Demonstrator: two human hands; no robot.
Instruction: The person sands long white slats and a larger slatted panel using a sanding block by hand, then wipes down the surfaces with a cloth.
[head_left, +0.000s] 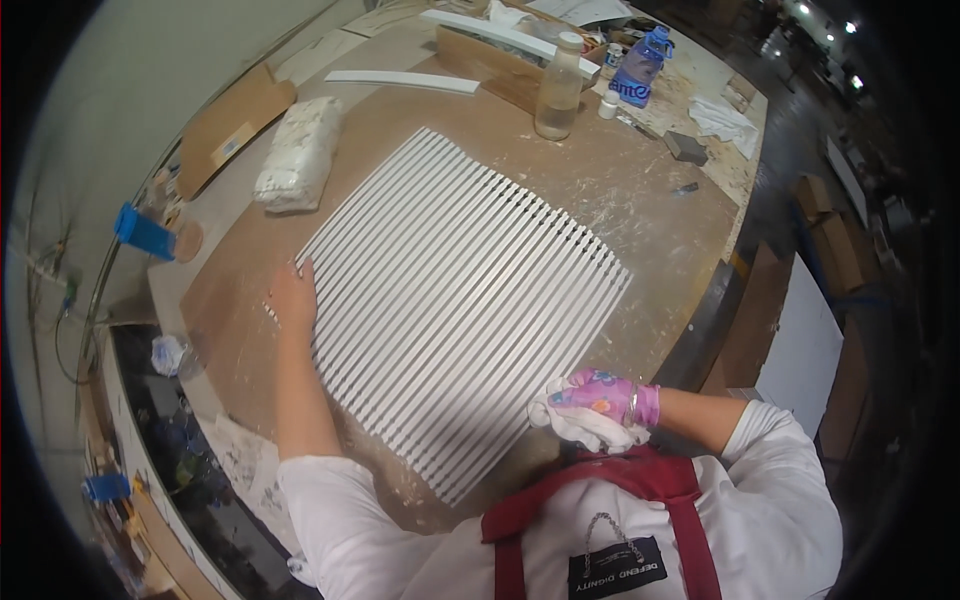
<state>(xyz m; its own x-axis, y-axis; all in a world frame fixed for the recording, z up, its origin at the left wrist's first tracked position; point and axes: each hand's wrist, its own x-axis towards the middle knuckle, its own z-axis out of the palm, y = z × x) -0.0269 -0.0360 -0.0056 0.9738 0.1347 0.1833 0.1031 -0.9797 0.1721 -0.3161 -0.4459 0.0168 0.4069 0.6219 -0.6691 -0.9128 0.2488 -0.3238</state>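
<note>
A white panel of many parallel narrow slats (465, 310) lies flat and slantwise on the brown board of the table. My bare left hand (293, 297) rests at its left corner, fingers stretched forward along the edge. Part of those fingers is hard to make out. By the panel's near right edge, my right hand (605, 397) wears a pink glove with a flower print. It is closed on a crumpled white cloth (575, 420), which touches or nearly touches the slat ends there.
Beyond the panel are a white wrapped bundle (300, 155), a loose white strip (400, 82), a clear bottle (558, 95), a blue bottle (640, 68) and a grey block (686, 148). A blue cup (145, 232) stands at the left; cardboard (235, 130) leans behind it.
</note>
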